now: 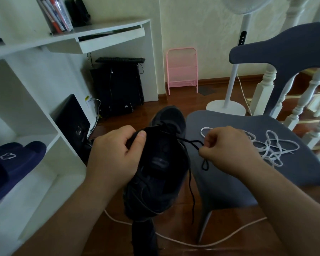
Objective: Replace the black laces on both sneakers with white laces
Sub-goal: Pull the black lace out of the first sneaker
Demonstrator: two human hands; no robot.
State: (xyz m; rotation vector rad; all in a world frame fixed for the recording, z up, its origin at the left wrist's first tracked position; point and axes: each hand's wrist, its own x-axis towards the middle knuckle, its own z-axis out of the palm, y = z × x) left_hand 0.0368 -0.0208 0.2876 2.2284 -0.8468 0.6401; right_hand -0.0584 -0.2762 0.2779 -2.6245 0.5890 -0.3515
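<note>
Looking down from your head camera, you have one black sneaker (pixel 155 169) held up above the floor, your left hand (pixel 115 156) wrapped around its collar with the thumb pressed on the tongue, and your right hand (pixel 227 146) pinching the black lace (pixel 190 143) between fingertip and thumb just beside the shoe. Judging by the slack strand hanging down the side, you are part-way through unthreading. To do it well, keep the left grip firm so the shoe cannot twist, pull the lace out along the line of each eyelet, not across it, and work one crossing at a time so nothing snags. A second dark sneaker (pixel 169 117) sits on the floor just behind, touching the edge of the grey chair (pixel 229 182). On that chair's seat lies a tangle of white laces (pixel 270 146); I cannot tell whether it is one or two. Count, then: two sneakers, one black lace in hand.
</note>
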